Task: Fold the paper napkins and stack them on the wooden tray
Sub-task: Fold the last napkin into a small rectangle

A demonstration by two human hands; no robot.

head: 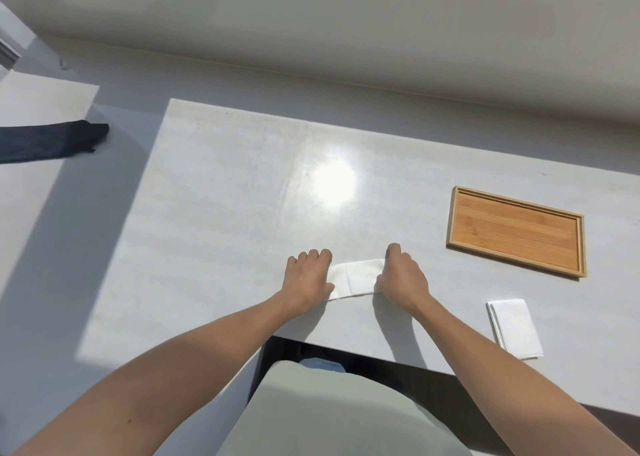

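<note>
**Both hands on one napkin, tray bare to the right**

A white paper napkin [355,278] lies flat on the pale surface [225,213], directly between the two hands and partly under them. The left hand [306,277] covers its left end, palm down, fingers bent at the knuckles with the tips on the surface; whether they pinch the paper cannot be told. The right hand [401,275] sits on the right end, fingers curled downward over the napkin's edge; here too the grip itself is hidden. The hands are apart, with the visible strip of napkin, marked by a vertical crease, spanning the gap.

Beyond the right hand and farther out to its right lies the wooden tray [568,268], rectangular and holding nothing. Nearer the person than the tray, to the right of the right forearm, a stack of napkins [516,327] rests by the surface's front edge. Far to the left of the left hand, off the surface, lies a dark cloth [52,142].
</note>
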